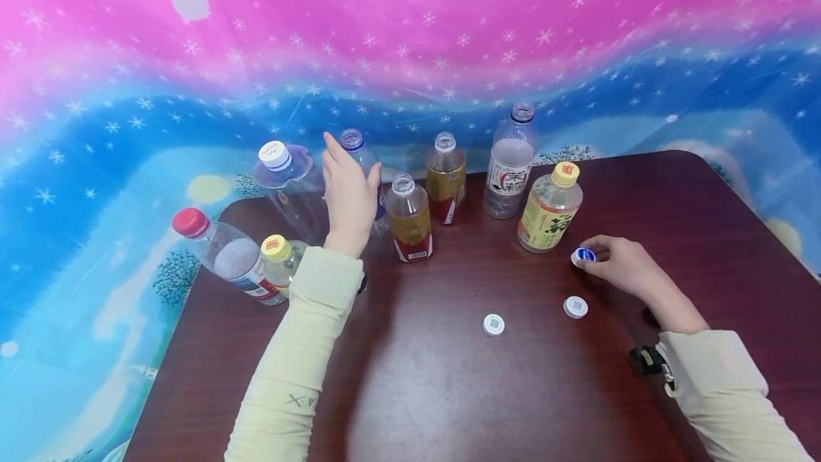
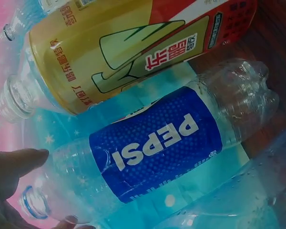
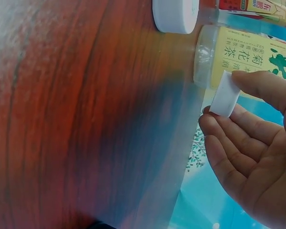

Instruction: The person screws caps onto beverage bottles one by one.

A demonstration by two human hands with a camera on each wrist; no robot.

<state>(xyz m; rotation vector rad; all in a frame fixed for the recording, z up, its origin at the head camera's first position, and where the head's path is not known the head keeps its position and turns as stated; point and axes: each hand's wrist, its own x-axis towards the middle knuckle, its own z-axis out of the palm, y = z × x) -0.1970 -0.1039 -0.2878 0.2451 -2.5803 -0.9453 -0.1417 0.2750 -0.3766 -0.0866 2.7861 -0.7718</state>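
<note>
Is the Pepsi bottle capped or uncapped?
Uncapped. In the left wrist view, the Pepsi bottle has a bare mouth ringed in blue; the head view shows it uncovered too.

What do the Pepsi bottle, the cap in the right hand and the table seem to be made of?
Pepsi bottle: probably thin, glossy clear plastic; the backdrop shows through its wall.
Cap in the right hand: likely rigid plastic, its side opaque white and smooth.
Table: wood or wood-look laminate, can't tell which; dark grain, glossy reflection.
</note>
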